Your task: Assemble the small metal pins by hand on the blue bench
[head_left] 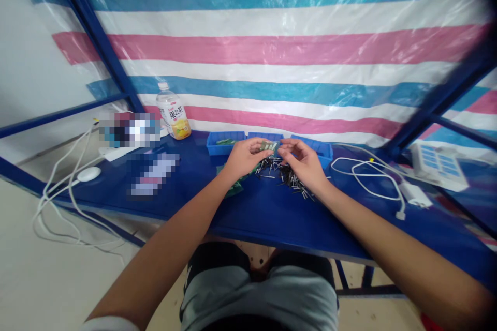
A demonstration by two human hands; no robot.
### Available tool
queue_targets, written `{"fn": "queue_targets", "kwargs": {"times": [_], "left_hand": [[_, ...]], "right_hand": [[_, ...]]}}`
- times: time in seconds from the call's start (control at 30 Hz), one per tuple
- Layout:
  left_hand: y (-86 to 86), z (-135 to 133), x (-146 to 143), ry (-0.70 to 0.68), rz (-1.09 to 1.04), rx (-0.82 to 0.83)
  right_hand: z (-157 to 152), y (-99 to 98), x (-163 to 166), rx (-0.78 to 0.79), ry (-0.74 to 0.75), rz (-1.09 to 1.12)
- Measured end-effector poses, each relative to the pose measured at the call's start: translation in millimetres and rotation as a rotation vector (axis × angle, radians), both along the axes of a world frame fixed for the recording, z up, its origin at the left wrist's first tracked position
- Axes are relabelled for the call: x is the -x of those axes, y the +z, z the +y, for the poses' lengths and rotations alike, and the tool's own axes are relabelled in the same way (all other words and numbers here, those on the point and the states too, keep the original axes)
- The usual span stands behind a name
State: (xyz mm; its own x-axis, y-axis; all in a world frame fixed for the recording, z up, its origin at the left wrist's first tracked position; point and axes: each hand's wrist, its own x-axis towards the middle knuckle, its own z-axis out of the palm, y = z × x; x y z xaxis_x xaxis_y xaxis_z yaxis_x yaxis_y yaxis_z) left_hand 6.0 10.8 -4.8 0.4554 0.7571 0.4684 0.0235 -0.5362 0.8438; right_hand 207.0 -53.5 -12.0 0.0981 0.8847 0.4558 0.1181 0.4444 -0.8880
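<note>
My left hand (244, 158) is closed on a small green circuit board (268, 146), held above the blue table (272, 212). My right hand (303, 161) meets it from the right, fingers pinched together at the board's edge; what they pinch is too small to make out. Under both hands lies a heap of small dark components with metal legs (285, 176). More green boards (235, 189) lie on the table below my left wrist.
Three blue trays (223, 144) line the table's back edge. A drink bottle (173, 114) stands at the back left. White cables and a charger (411, 192) lie to the right, with a white power strip (440, 165) beyond. A white mouse (88, 174) sits left.
</note>
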Motion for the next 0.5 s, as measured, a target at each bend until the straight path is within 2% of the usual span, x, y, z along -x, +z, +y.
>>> {"fn": "queue_targets", "kwargs": {"times": [0.13,0.3,0.5], "left_hand": [[7.2,-6.5,3.2,-0.031,0.084,0.006],[10.4,-8.8,6.0,-0.061,0.122,0.032],[6.0,-3.5,2.3,-0.061,0.045,0.068]], "right_hand": [[-0.1,-1.7,0.0,-0.011,0.085,-0.066],[2.7,-4.8,-4.6,-0.023,0.062,-0.111],[4.5,-6.6,-3.1,0.027,0.063,-0.012]]}}
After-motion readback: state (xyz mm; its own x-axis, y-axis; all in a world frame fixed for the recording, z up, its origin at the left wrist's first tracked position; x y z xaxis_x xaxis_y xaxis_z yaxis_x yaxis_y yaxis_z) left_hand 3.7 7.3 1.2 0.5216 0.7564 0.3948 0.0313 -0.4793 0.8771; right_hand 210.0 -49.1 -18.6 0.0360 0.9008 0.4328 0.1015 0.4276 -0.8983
